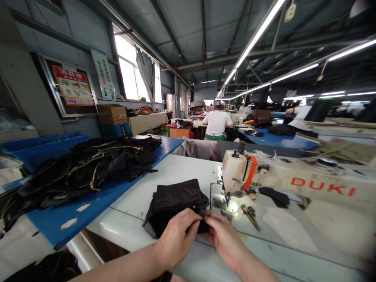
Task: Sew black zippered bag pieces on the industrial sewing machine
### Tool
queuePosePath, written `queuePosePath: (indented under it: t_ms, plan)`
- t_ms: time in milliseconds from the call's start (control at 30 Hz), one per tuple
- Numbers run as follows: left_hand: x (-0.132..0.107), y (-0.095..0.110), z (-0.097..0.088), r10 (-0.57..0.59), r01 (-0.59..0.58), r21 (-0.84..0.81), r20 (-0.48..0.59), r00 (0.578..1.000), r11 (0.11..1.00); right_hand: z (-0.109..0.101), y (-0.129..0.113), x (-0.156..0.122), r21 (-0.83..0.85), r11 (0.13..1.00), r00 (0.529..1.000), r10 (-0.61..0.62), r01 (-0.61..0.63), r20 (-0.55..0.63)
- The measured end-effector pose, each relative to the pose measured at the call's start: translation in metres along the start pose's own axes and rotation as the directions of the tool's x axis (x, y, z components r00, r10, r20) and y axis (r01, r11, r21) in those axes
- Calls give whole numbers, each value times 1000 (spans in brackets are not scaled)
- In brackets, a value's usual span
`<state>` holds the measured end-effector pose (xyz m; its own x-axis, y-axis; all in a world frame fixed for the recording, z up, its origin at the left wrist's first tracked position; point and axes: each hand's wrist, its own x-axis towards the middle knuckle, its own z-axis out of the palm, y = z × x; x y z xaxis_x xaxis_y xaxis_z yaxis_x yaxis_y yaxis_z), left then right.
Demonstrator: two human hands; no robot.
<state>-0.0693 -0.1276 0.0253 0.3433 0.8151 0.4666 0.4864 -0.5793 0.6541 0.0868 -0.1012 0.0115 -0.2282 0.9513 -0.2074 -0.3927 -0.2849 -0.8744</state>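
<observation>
A folded piece of black fabric (174, 201) lies on the white sewing table (182, 164), left of the needle. My left hand (176, 239) is closed on its near edge, fingers curled over the cloth. My right hand (221, 235) pinches the same edge just to the right, close to the needle plate (220, 201). A cream sewing machine (293, 178) marked DUKI, with an orange part on its head, stands to the right.
A heap of black garments with gold trim (85, 164) covers the blue side table (96, 203) on the left. Small scissors (249, 215) lie by the needle plate. A person in a white shirt (217, 123) sits facing away at a far table. Blue crates (38, 147) stand at far left.
</observation>
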Motion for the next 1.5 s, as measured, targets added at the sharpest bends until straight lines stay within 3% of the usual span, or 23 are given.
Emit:
queuePosePath:
  t_ms: [300,500,567,767,867,933,1067,1333,1500]
  plan:
    - [19,13,-10,-156,156,15,23,987,988,-5,4,2,7,999,998,-49,49,37]
    - [52,23,-8,-97,50,390,104,990,919,-1,5,0,-11,995,995,-95,95,9]
    - [59,22,-4,-75,14,429,127,989,903,-1,5,-1,-29,994,994,-103,103,-22]
    - [43,10,3,-78,96,249,-82,994,964,-3,2,-5,-109,986,982,-138,124,-131]
    - [31,2,4,56,4,332,-172,984,943,-1,1,-5,-133,983,973,-151,128,-174]
    - [29,-3,3,216,-141,444,-122,969,885,1,0,-4,-133,983,966,-156,130,-208]
    - [34,-14,1,386,-409,524,158,909,747,3,-1,0,-76,992,964,-119,103,-238]
    - [27,-6,-9,298,-454,488,366,882,745,-5,-1,9,52,997,956,-41,58,-289]
    - [27,-18,2,359,-481,578,321,877,659,-10,-3,17,83,996,958,-19,44,-286]
